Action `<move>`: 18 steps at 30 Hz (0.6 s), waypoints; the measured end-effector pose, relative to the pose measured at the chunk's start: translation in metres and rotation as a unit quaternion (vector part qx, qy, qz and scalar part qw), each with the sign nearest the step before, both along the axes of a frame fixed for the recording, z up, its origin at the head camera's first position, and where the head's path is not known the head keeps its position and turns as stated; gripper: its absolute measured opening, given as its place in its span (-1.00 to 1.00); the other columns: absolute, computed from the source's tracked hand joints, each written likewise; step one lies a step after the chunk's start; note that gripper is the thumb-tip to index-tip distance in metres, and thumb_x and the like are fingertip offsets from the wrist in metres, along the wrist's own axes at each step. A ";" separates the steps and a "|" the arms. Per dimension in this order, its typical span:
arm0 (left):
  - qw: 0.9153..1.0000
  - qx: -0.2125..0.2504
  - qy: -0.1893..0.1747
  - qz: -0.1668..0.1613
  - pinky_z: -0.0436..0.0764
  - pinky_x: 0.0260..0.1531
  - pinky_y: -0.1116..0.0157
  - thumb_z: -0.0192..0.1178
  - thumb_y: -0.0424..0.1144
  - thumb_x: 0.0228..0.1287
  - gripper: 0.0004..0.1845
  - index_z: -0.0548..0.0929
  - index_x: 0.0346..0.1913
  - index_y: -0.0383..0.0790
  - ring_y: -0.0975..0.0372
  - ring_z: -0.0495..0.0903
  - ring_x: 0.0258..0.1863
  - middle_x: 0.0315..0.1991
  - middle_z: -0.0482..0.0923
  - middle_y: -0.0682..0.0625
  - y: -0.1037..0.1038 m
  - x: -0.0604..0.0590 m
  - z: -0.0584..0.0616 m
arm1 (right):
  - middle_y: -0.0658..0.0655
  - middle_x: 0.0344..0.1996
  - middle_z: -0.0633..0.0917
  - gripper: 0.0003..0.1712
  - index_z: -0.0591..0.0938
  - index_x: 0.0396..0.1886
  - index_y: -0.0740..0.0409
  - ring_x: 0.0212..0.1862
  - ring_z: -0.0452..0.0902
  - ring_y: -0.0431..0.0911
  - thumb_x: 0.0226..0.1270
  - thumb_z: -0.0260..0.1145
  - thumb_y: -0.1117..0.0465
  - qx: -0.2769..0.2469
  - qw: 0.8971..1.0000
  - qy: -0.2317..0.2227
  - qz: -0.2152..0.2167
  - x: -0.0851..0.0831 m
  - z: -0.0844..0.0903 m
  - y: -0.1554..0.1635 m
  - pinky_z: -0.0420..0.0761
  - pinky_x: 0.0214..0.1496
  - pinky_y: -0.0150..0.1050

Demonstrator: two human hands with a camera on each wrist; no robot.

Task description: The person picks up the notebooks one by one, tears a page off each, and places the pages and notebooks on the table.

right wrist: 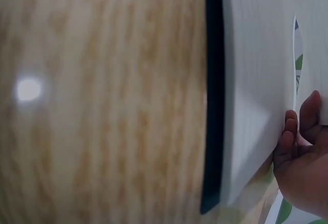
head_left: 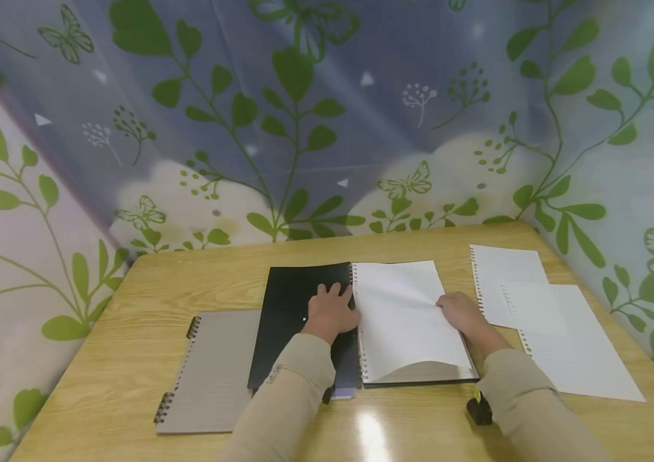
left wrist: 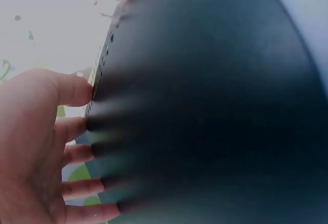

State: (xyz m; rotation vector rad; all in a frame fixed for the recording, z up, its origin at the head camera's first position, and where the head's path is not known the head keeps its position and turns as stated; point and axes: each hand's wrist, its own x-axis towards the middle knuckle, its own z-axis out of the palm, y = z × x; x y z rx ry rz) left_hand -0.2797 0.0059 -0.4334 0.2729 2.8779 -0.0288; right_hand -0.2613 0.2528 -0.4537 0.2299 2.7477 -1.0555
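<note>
An open spiral notebook lies mid-table, its black cover [head_left: 292, 314] folded out to the left and a white page [head_left: 402, 321] on the right. My left hand [head_left: 332, 312] lies flat with straight fingers on the black cover [left wrist: 205, 106] beside the spiral; the left wrist view shows the left hand [left wrist: 31, 147] with its fingers spread on that cover. My right hand [head_left: 461, 312] pinches the right edge of the top page, which bows up from the stack. The right wrist view shows the right hand [right wrist: 302, 157] with fingers and thumb curled at the page [right wrist: 256, 80] edge.
A closed grey spiral notebook [head_left: 214, 372] lies left of the open one. Two loose torn-out sheets [head_left: 506, 282] [head_left: 575, 343] lie overlapped at the right. A small black object [head_left: 479, 409] sits by my right forearm. Leaf-patterned walls enclose the wooden table [head_left: 130, 308].
</note>
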 end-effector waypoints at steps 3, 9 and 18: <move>1.000 -0.019 0.011 0.003 0.41 0.15 0.07 -0.24 0.07 0.30 -0.39 0.11 0.42 0.08 -0.03 0.07 0.38 0.42 0.07 0.00 0.004 -0.002 -0.002 | 0.50 0.14 0.40 -0.47 0.46 0.06 0.50 0.20 0.27 0.35 0.34 -0.18 0.17 -0.008 1.000 0.008 0.001 0.001 0.000 0.000 0.27 0.25 0.15; 0.999 -0.031 0.004 0.005 0.41 0.15 0.07 -0.22 0.11 0.30 -0.39 0.13 0.41 0.10 -0.02 0.07 0.38 0.43 0.07 0.01 0.007 -0.003 0.000 | 0.52 0.17 0.34 -0.45 0.41 0.10 0.52 0.24 0.19 0.37 0.34 -0.19 0.16 -0.008 1.000 0.011 0.007 0.005 0.001 0.001 0.21 0.30 0.17; 1.000 -0.027 -0.014 0.000 0.39 0.15 0.04 -0.26 0.11 0.34 -0.40 0.10 0.42 0.10 -0.03 -0.03 0.42 0.47 -0.04 0.06 0.008 -0.005 0.002 | 0.50 0.21 0.30 -0.43 0.36 0.15 0.53 0.27 0.15 0.36 0.30 -0.15 0.17 -0.030 1.000 0.008 0.000 0.007 0.002 0.001 0.16 0.33 0.15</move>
